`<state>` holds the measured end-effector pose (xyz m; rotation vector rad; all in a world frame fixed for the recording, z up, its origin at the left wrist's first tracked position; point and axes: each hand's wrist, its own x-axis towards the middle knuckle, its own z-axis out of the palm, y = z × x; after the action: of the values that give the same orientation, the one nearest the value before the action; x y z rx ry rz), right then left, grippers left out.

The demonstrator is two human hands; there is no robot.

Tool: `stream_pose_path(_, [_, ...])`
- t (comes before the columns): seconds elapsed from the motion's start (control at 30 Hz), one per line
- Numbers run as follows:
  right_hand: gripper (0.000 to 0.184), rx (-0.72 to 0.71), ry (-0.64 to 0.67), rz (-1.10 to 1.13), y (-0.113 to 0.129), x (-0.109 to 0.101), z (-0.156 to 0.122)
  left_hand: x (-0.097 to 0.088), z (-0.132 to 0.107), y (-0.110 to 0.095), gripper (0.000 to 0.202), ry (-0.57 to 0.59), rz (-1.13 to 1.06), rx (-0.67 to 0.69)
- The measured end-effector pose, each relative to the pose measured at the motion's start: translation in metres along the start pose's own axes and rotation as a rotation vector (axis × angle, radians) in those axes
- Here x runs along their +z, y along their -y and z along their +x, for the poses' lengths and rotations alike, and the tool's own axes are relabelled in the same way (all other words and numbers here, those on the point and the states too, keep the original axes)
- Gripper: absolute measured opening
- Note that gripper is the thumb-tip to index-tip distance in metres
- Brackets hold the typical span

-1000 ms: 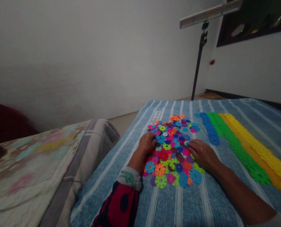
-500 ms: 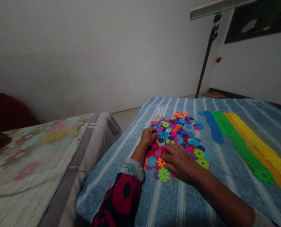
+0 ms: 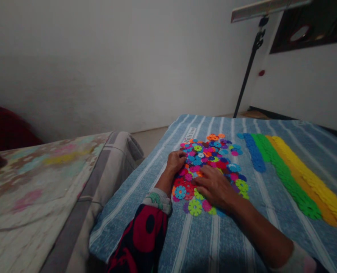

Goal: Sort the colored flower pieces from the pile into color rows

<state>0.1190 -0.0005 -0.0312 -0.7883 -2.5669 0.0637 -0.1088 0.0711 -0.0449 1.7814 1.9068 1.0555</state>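
A heap of small flower-shaped plastic discs (image 3: pixel 214 155) in several colours lies on a blue striped cloth (image 3: pixel 202 242). My left hand (image 3: pixel 176 160) rests on the heap's left edge with its fingers curled down onto the discs. My right hand (image 3: pixel 212 185) lies flat over the near middle of the heap, fingers stretched toward the left. To the right, sorted discs form long rows: blue (image 3: pixel 253 153), green (image 3: pixel 287 178), orange (image 3: pixel 313 189) and yellow (image 3: pixel 313 174).
A patterned quilt with a grey border (image 3: pixel 57 182) lies to the left. A black stand (image 3: pixel 246 76) rises by the white wall behind the cloth. A dark red cushion (image 3: pixel 6 129) sits at far left.
My right hand slid from the heap's right side across to its near middle, spreading discs. My left hand stayed on the heap's left edge.
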Motion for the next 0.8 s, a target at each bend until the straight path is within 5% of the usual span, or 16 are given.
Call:
stream_pose_path(0.13, [0.014, -0.049, 0.078, 0.008, 0.016, 0.0, 0.005, 0.0, 0.0, 0.001, 0.022, -0.016, -0.033, 0.004])
stream_pose_path(0.37, [0.013, 0.193, -0.032, -0.064, -0.021, 0.007, -0.003, 0.0, -0.001, -0.003, 0.021, -0.017, -0.083, -0.015])
stream_pose_path(0.63, [0.014, -0.058, 0.047, 0.016, 0.016, 0.008, 0.003, 0.001, -0.001, -0.001, 0.02, -0.036, -0.121, 0.003])
stream_pose_path(0.8, [0.016, 0.027, -0.017, -0.037, 0.001, 0.007, 0.002, 0.0, 0.0, -0.002, 0.02, -0.048, -0.109, 0.006])
